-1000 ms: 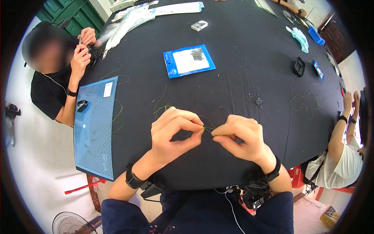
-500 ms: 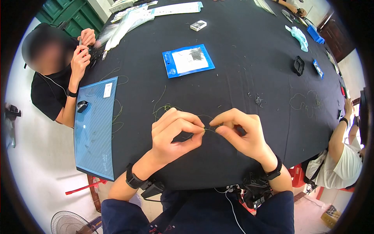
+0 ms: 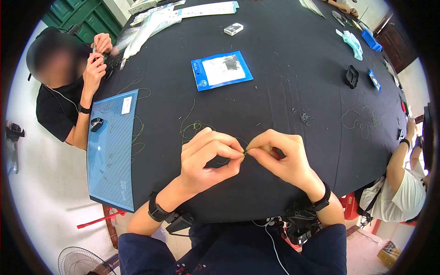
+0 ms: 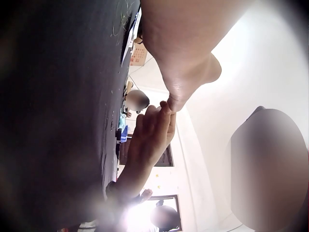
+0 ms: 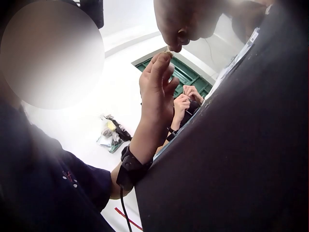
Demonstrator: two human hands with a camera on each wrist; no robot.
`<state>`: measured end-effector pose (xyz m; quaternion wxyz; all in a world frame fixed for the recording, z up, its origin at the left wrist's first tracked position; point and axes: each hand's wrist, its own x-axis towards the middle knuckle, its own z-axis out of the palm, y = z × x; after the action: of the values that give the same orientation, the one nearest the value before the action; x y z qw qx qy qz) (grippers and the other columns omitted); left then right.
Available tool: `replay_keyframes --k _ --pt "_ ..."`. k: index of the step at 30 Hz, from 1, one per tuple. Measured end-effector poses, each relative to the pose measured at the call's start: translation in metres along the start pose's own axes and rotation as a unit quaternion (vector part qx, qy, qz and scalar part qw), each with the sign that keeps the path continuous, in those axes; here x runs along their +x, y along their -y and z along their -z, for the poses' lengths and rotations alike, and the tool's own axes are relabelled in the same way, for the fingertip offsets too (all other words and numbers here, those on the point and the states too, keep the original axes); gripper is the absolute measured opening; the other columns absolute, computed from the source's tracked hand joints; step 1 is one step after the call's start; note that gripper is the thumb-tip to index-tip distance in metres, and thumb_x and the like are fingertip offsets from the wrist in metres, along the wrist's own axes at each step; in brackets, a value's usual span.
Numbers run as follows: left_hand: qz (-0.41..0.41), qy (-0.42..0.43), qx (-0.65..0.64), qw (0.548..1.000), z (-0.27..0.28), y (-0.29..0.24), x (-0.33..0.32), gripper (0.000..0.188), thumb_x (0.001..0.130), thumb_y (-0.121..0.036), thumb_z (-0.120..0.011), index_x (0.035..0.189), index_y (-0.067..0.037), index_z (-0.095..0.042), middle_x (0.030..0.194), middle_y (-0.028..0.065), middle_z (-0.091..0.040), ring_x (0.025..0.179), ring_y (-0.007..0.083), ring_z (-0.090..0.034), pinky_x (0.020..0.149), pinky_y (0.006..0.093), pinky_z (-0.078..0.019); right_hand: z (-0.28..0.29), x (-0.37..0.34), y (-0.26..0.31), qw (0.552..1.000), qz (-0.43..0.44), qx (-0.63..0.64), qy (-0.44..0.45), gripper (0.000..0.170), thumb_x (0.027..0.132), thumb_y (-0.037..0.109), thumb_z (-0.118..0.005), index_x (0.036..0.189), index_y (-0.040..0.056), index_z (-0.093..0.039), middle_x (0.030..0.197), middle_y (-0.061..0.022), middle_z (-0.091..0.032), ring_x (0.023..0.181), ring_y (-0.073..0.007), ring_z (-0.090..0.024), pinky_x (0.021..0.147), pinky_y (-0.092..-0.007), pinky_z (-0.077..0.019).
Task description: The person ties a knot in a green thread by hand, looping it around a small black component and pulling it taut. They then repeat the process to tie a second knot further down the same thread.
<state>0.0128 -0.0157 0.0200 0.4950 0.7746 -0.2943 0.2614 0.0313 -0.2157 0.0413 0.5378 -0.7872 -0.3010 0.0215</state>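
Thumb and forefinger of my left hand (image 3: 198, 161) pinch a thin green line, with a small dark bit showing at the fingertips. My right hand (image 3: 294, 158) brings its thumb and forefinger together at the same spot, pinching the line there. In the right wrist view, the fingertips of the left hand (image 5: 157, 84) meet those of the right hand (image 5: 186, 21) above the table. A loose coil of green line (image 3: 197, 126) lies on the black cloth just beyond the left hand. Most of the pinched piece is hidden by the fingers.
A blue-and-white packet (image 3: 217, 72) holding small dark pieces lies ahead. Left is a blue translucent board (image 3: 112, 156) bearing a black clip (image 3: 96, 124). Dark scraps (image 3: 303, 117) and tangled line (image 3: 360, 120) lie right. Other people sit at both sides.
The right hand's fingertips first drew a little away from the left's, opening slightly, then came back and closed at the left fingertips. The left hand has shifted slightly right.
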Motion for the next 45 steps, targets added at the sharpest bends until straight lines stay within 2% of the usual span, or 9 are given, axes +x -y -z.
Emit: replay_keyframes --k 7,13,16,17,21,33,36,39,45 --pt "0.036 -0.012 -0.032 0.999 0.0002 -0.0013 -0.0003 0.024 0.058 0.008 -0.074 0.076 -0.007 -0.066 0.081 0.0027 -0.068 0.063 0.014 -0.055 0.056 0.0249 -0.0402 -0.002 0.0007 -0.0038 0.999 0.018 0.011 -0.034 0.009 0.081 0.002 -0.07 0.089 0.0043 -0.065 0.066 -0.0025 -0.058 0.049 -0.0076 -0.043 0.046 -0.0238 -0.0328" --pt "0.086 -0.031 -0.078 0.993 0.0 -0.0019 -0.0032 0.024 0.06 0.007 -0.075 0.077 -0.007 -0.066 0.081 0.0031 -0.068 0.065 0.0124 -0.056 0.056 0.0243 -0.0398 0.0012 0.0013 -0.003 1.0 0.004 0.0 -0.023 0.008 0.08 0.001 -0.069 0.087 0.0033 -0.066 0.068 -0.0034 -0.06 0.051 -0.0087 -0.047 0.046 -0.0242 -0.0352" --pt "0.115 -0.046 -0.088 0.988 0.0 -0.0021 -0.0042 0.023 0.061 0.006 -0.075 0.077 -0.007 -0.066 0.082 0.003 -0.068 0.066 0.0117 -0.055 0.056 0.0237 -0.0382 0.0016 0.0027 0.0009 0.996 0.069 -0.048 -0.009 0.01 0.078 0.0 -0.07 0.085 0.0041 -0.066 0.069 -0.0035 -0.061 0.053 -0.0111 -0.052 0.047 -0.0246 -0.0387" --pt "0.118 -0.042 -0.078 0.989 0.0019 -0.0028 -0.0032 0.022 0.061 0.006 -0.075 0.077 -0.007 -0.066 0.083 0.003 -0.068 0.066 0.0116 -0.055 0.056 0.0236 -0.0377 0.0003 0.0027 -0.0008 0.993 0.096 -0.064 -0.008 0.012 0.075 0.001 -0.072 0.083 0.0052 -0.065 0.069 -0.0044 -0.061 0.055 -0.0159 -0.056 0.047 -0.0264 -0.0422" --pt "0.138 -0.034 -0.078 0.987 0.0028 -0.0018 -0.0061 0.022 0.062 0.005 -0.075 0.078 -0.007 -0.066 0.085 0.0027 -0.068 0.066 0.0112 -0.055 0.057 0.0242 -0.0368 -0.0038 0.0025 -0.0035 0.985 0.151 -0.085 -0.002 0.014 0.073 0.001 -0.072 0.081 0.006 -0.062 0.065 -0.0058 -0.058 0.054 -0.0218 -0.056 0.047 -0.0302 -0.0436" --pt "0.075 0.008 -0.013 0.997 0.0034 -0.0028 0.0003 0.022 0.061 0.006 -0.075 0.076 -0.008 -0.065 0.082 0.0013 -0.068 0.066 0.0131 -0.056 0.057 0.0249 -0.0396 0.0024 0.0032 -0.0018 0.965 0.227 -0.119 -0.053 0.018 0.067 0.0 -0.075 0.082 0.0059 -0.065 0.063 -0.0043 -0.054 0.053 -0.0184 -0.053 0.046 -0.029 -0.0407" --pt "0.068 0.014 -0.021 0.997 0.0021 -0.0027 0.0009 0.023 0.06 0.005 -0.075 0.075 -0.008 -0.064 0.081 0.0009 -0.067 0.064 0.0133 -0.055 0.057 0.0251 -0.0398 -0.0002 0.005 -0.0054 0.965 0.219 -0.114 -0.082 0.019 0.068 0.0 -0.075 0.083 0.0058 -0.065 0.067 -0.0046 -0.056 0.056 -0.0183 -0.054 0.046 -0.0288 -0.0412" --pt "0.027 0.037 -0.032 0.998 0.0012 0.0024 -0.0004 0.023 0.059 0.006 -0.074 0.077 -0.007 -0.066 0.081 0.0016 -0.067 0.062 0.0091 -0.05 0.054 0.0229 -0.0336 0.0003 0.0043 -0.007 0.969 0.201 -0.117 -0.087 0.017 0.069 0.001 -0.074 0.083 0.0055 -0.065 0.07 -0.0038 -0.058 0.059 -0.0178 -0.055 0.048 -0.028 -0.0426" --pt "0.007 0.064 -0.051 0.997 0.0024 0.0006 0.0002 0.022 0.058 0.003 -0.075 0.076 -0.007 -0.067 0.081 0.0028 -0.069 0.062 0.0111 -0.052 0.056 0.0248 -0.0341 -0.0006 0.0045 -0.0072 0.985 0.109 -0.127 -0.049 0.013 0.072 0.002 -0.072 0.08 0.0057 -0.063 0.07 -0.0046 -0.057 0.06 -0.0192 -0.057 0.051 -0.0284 -0.0446"
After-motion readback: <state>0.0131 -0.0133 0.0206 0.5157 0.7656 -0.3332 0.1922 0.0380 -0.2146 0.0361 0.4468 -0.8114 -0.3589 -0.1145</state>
